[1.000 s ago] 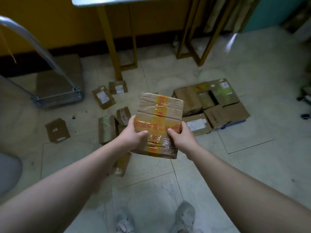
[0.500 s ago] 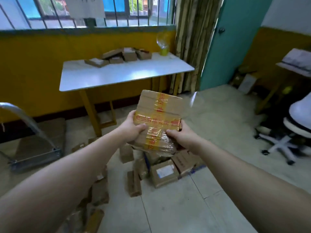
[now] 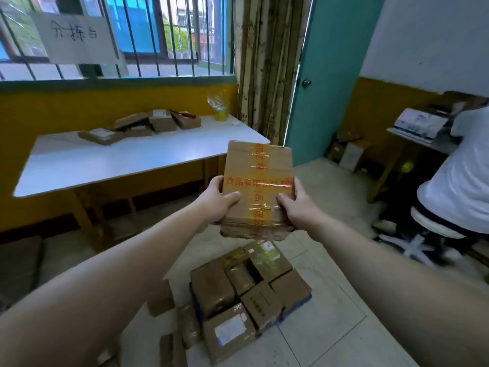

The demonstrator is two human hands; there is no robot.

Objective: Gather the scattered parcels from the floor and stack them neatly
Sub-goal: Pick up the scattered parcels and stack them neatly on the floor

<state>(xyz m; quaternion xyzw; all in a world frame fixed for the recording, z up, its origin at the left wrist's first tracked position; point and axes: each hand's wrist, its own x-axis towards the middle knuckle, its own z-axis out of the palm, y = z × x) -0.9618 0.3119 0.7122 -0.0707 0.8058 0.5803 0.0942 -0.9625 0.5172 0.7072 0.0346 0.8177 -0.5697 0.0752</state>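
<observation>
I see the cardboard parcel (image 3: 258, 186) held up in the air in front of me, its top face crossed with yellow tape printed in red characters. My left hand (image 3: 215, 202) grips its left edge, thumb curled over the top face and fingers hidden beneath. My right hand (image 3: 297, 207) grips the right edge the same way (its thumb lies on the taped strip). Directly below the parcel, a packed group of floor parcels (image 3: 238, 292) sits on the tiles, box against box, with a few looser ones just to its left. Beyond my left arm stands a white table (image 3: 105, 160) carrying a small heap of table parcels (image 3: 148, 125) near its far edge. Behind it a paper sign (image 3: 74, 35) hangs on the barred window. A teal door (image 3: 330, 75) stands right of the curtain, and a seated person (image 3: 463, 168) in white is at the far right.
</observation>
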